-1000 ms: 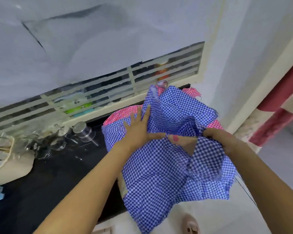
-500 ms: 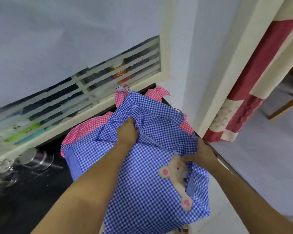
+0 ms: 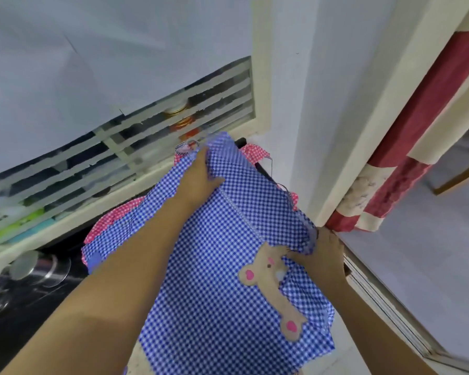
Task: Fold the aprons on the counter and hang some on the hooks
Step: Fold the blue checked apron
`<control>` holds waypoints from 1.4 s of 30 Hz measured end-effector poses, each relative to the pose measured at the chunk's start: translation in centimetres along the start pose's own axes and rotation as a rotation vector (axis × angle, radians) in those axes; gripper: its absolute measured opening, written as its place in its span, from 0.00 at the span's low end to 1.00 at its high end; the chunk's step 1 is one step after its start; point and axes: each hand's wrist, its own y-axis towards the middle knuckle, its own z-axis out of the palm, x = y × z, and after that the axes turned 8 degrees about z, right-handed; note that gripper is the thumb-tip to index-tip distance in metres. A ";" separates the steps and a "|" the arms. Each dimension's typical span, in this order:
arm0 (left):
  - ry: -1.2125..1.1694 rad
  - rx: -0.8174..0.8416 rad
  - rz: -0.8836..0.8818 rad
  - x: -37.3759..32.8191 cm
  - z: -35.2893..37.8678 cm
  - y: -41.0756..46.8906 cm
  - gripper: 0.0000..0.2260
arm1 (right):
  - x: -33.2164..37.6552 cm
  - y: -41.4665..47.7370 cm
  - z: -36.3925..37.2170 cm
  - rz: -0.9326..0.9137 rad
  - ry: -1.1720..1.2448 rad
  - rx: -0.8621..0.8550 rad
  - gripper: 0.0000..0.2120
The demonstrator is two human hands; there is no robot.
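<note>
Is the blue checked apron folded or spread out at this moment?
Spread, not folded: the blue apron lies open, bear patch showing, with the left hand and right hand gripping its edges.

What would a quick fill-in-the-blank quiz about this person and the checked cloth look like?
Both the left hand and the right hand grip an apron checked white and ____. Its tan animal patch has spots coloured ____. The red-and-cream curtain hangs on the person's ____ side.
Missing words: blue, pink, right.
</note>
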 end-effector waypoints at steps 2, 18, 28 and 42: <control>0.076 -0.001 -0.092 1.3 0.5 0.0 0.50 | 0.3 -0.1 0.2 -0.031 0.043 -0.023 0.43; -0.301 0.318 -0.220 4.3 -5.9 -5.3 0.10 | 4.6 1.8 -4.6 -0.111 -0.469 0.269 0.14; -0.375 0.277 -0.240 7.0 -11.5 -14.6 0.16 | 19.5 2.9 -8.6 -0.315 -0.768 -0.042 0.11; -0.337 -0.293 -0.609 16.4 -13.2 -25.4 0.11 | 32.7 2.3 3.2 -0.869 -0.689 -0.202 0.12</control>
